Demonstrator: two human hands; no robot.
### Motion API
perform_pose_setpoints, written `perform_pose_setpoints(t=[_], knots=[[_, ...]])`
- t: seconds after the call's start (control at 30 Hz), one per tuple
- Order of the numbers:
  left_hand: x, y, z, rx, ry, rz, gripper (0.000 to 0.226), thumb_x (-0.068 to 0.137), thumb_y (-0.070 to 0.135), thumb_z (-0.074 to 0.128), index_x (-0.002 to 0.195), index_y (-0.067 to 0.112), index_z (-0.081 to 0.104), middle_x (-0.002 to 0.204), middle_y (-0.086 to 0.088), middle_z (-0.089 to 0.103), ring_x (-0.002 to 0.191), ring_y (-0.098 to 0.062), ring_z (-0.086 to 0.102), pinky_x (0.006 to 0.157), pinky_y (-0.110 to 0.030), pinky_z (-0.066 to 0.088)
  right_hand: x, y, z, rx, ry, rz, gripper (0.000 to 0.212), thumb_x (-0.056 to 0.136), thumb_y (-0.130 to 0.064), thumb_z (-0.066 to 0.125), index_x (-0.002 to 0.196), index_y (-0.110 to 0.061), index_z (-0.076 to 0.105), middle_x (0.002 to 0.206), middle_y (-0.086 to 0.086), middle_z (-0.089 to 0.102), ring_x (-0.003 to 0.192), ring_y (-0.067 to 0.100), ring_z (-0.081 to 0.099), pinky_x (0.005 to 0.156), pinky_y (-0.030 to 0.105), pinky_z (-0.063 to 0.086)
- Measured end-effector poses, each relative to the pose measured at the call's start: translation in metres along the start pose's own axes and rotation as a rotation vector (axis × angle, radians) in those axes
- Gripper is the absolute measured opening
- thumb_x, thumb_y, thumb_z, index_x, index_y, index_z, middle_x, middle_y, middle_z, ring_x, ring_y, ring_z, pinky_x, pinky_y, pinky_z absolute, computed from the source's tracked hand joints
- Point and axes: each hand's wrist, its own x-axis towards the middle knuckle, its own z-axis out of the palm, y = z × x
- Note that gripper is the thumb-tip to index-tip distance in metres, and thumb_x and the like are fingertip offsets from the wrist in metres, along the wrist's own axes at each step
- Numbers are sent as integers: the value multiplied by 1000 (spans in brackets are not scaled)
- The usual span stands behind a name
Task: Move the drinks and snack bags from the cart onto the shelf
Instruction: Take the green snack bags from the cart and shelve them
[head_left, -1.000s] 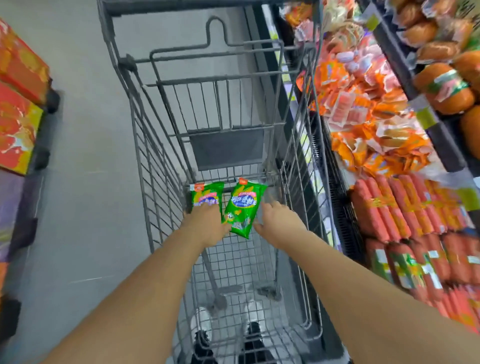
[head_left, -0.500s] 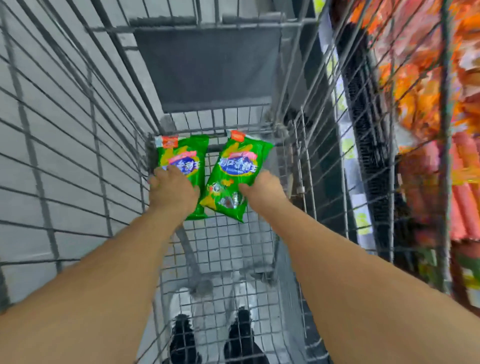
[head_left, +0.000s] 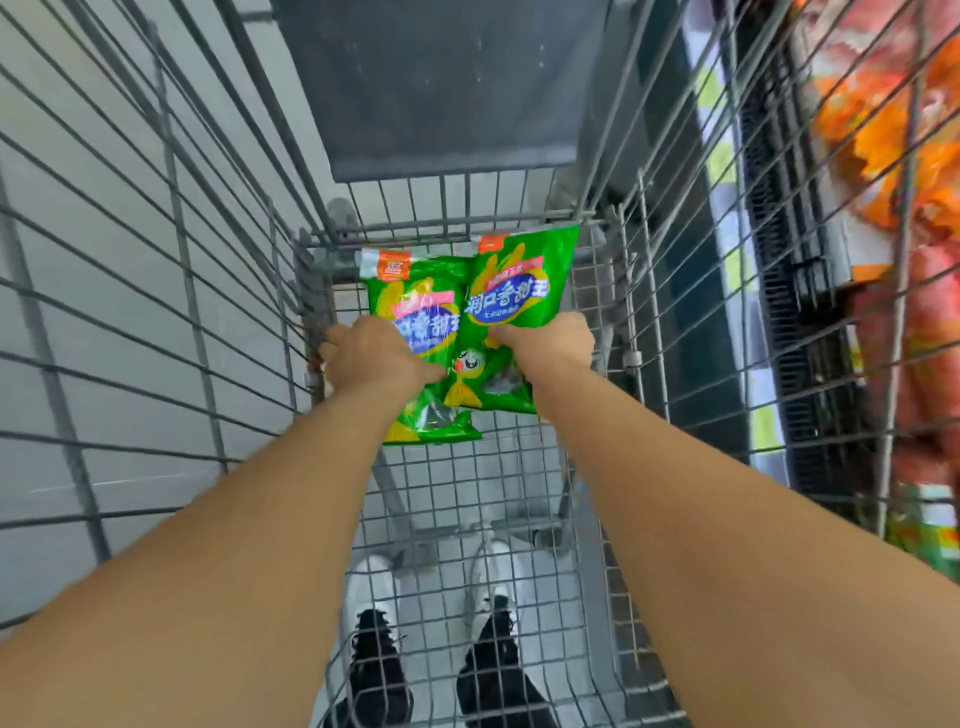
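In the head view, two green snack bags are being grasped deep inside the wire shopping cart (head_left: 649, 291): the left green snack bag (head_left: 415, 296) is being gripped by the left hand (head_left: 376, 358), and the right green snack bag (head_left: 519, 291), overlapping the first, is being gripped by the right hand (head_left: 550, 345). No drinks are being shown in the cart, so these two bags are being judged the last visible items. The shelf of orange and red packages (head_left: 893, 156) is lying to the right beyond the cart wall, and neither bag is being placed there yet, so the lift and transfer are being left to do.
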Motion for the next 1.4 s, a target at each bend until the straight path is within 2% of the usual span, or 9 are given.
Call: perform_pose_setpoints(t=[0.23, 0.33, 0.4, 0.5, 0.67, 0.93, 1.03, 1.13, 1.4], knots=[[-18, 2, 4, -423, -86, -74, 109, 59, 24, 95, 141, -1, 28, 139, -17, 50, 125, -34, 52, 99, -42, 49, -5, 3, -17, 142, -142, 41, 66, 42, -17, 87, 102, -4, 62, 96, 16, 70, 82, 31, 70, 69, 52, 61], [-24, 4, 3, -437, -111, -120, 89, 53, 26, 97, 124, 0, 51, 122, -14, 62, 110, -29, 62, 91, -40, 55, -10, 11, -22, 150, -136, 43, 48, 53, -18, 91, 94, -5, 69, 91, 14, 72, 82, 30, 71, 72, 48, 61], [-30, 2, -2, -423, -138, -110, 63, 54, 25, 96, 103, 3, 61, 105, -8, 66, 97, -25, 65, 85, -37, 57, -18, 16, -24, 210, -153, 59, 59, 42, -28, 94, 93, -9, 70, 92, 12, 73, 81, 31, 72, 72, 49, 61], [-44, -5, -14, -429, -145, -110, 60, 58, 18, 94, 108, 4, 64, 109, -10, 68, 97, -27, 66, 88, -39, 57, -32, 26, -27, 264, -193, 47, 79, 21, -46, 87, 91, -12, 71, 90, 11, 75, 78, 30, 73, 69, 50, 61], [-86, -15, -63, -528, -179, -90, 60, 61, 13, 92, 113, 5, 64, 112, -13, 68, 96, -30, 66, 83, -37, 56, -98, 20, -65, 212, -211, -21, 62, 38, -33, 92, 92, -14, 69, 88, 7, 76, 79, 27, 73, 73, 46, 61], [-191, -36, -188, -377, -174, 152, 44, 63, 14, 90, 97, 3, 65, 97, -12, 67, 83, -27, 63, 74, -36, 54, -229, 1, -154, 179, -141, -155, 41, 62, -19, 92, 96, -12, 70, 90, 8, 76, 80, 25, 73, 74, 44, 61], [-233, -51, -234, -296, -158, 290, 41, 61, 15, 90, 95, 7, 69, 94, -12, 70, 80, -26, 65, 73, -34, 55, -287, -5, -191, 51, -40, -240, 43, 57, -28, 93, 88, -10, 70, 82, 11, 75, 63, 22, 66, 55, 35, 55], [-274, -59, -272, -235, -126, 429, 43, 54, 18, 90, 92, 13, 70, 90, -9, 72, 81, -25, 68, 74, -35, 57, -343, -3, -227, -83, 96, -300, 55, 55, -39, 92, 93, -9, 69, 87, 11, 72, 78, 25, 67, 61, 32, 49], [-392, -39, -310, -318, -304, 729, 30, 65, 7, 89, 87, 17, 70, 89, -8, 74, 83, -27, 70, 79, -43, 57, -466, 61, -324, 146, 331, -301, 30, 64, -28, 90, 77, -15, 66, 68, -2, 66, 59, 13, 61, 52, 25, 44]])
